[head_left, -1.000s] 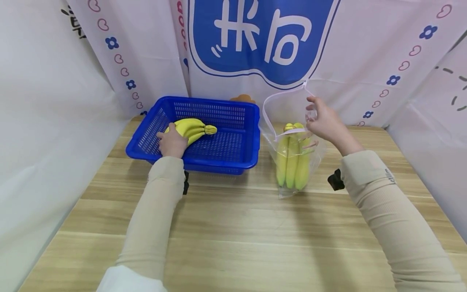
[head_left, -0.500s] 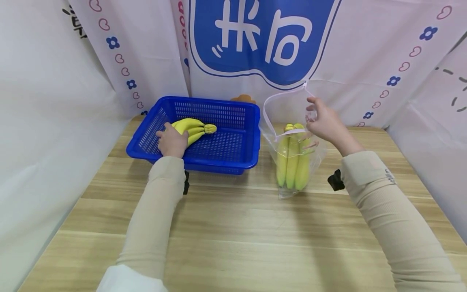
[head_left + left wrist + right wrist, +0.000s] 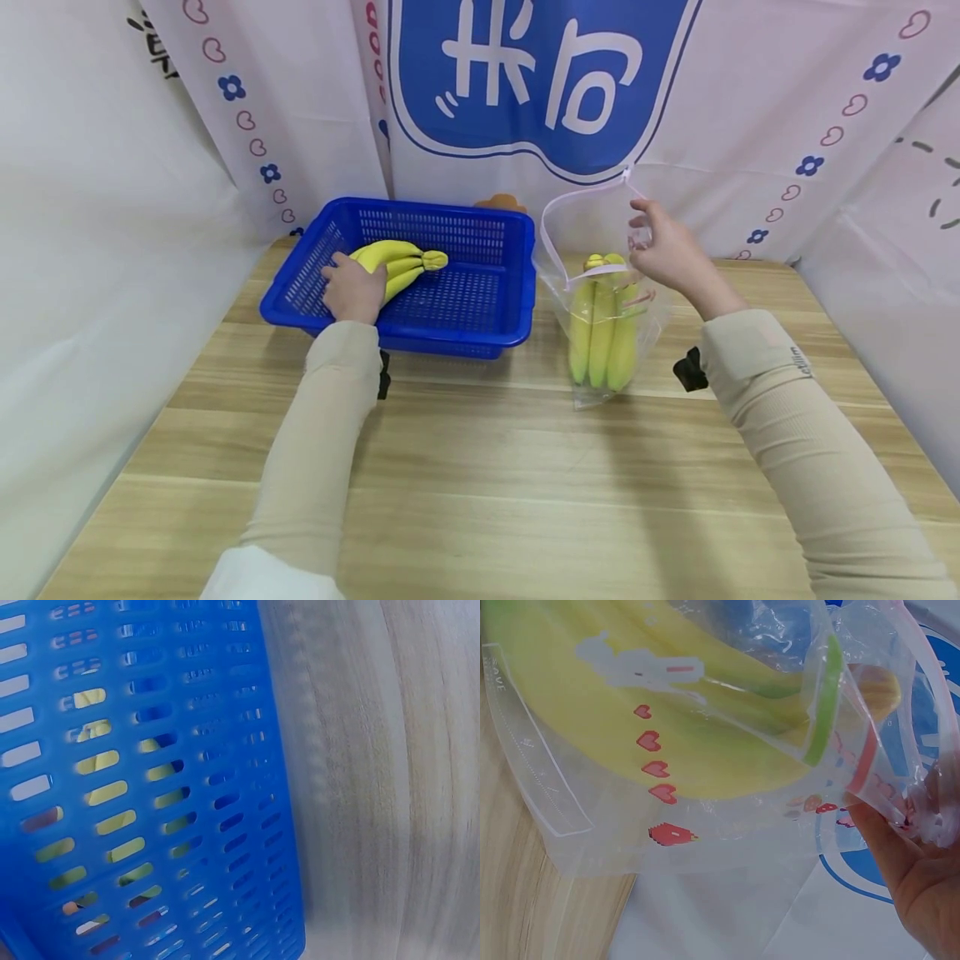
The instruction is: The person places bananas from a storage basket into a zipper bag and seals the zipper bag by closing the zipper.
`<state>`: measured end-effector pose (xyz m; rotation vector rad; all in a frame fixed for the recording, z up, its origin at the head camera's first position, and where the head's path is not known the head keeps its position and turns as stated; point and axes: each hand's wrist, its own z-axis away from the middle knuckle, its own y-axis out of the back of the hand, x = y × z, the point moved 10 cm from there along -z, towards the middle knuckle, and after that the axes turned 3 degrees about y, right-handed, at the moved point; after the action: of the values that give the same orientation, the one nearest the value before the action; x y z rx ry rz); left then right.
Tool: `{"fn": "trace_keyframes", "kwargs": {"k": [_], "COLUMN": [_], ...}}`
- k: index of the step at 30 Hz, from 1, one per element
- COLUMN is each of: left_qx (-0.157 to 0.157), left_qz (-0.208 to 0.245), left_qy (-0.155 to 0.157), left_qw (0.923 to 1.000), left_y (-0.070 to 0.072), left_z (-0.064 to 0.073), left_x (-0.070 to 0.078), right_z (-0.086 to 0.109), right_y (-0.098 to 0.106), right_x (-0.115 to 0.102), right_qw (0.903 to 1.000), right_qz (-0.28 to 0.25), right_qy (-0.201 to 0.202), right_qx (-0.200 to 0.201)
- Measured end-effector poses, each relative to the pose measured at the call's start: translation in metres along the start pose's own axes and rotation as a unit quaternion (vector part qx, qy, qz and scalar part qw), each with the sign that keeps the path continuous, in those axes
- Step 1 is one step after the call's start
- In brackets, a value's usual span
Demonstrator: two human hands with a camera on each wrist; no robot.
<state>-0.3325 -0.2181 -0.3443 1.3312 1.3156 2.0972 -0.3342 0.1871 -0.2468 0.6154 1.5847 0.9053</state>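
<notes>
My left hand (image 3: 354,287) reaches into a blue plastic basket (image 3: 517,275) and grips a yellow bunch of bananas (image 3: 397,254), fingers over its left end and the stem pointing right. In the left wrist view the slotted basket wall (image 3: 217,780) hides most of the bunch and the hand. My right hand (image 3: 663,250) pinches the edge of a clear zip bag (image 3: 551,242), whose mouth gapes at the top. Inside that bag another bunch of bananas (image 3: 602,333) stands with its stems up. The right wrist view has the bag's film (image 3: 615,847) with printed red hearts.
A light wooden table (image 3: 487,475) carries the basket and the bag. Behind them hangs a white cloth (image 3: 315,108) with a blue printed sign (image 3: 517,125); white sheets close off both sides. A black wrist mount (image 3: 691,370) sits by my right sleeve.
My left fingers have settled lower and further left round the banana bunch, which has shifted very slightly. The right hand and the bag stay where they were.
</notes>
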Motion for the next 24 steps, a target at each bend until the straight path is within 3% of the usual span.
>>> {"fn": "trace_keyframes", "kwargs": {"k": [15, 24], "left_qx": [0.032, 0.076], "left_qz": [0.065, 0.144], "left_qy": [-0.018, -0.05], "left_qw": [0.9972, 0.9853], "left_y": [0.011, 0.022], "left_z": [-0.004, 0.0], "left_x": [0.009, 0.026], "right_z": [-0.002, -0.001], "right_y": [-0.001, 0.0], "right_x": [0.001, -0.001], "right_qw": [1.0, 1.0], "right_qz": [0.004, 0.005], "right_qy": [-0.001, 0.002], "right_qx": [-0.004, -0.004]}}
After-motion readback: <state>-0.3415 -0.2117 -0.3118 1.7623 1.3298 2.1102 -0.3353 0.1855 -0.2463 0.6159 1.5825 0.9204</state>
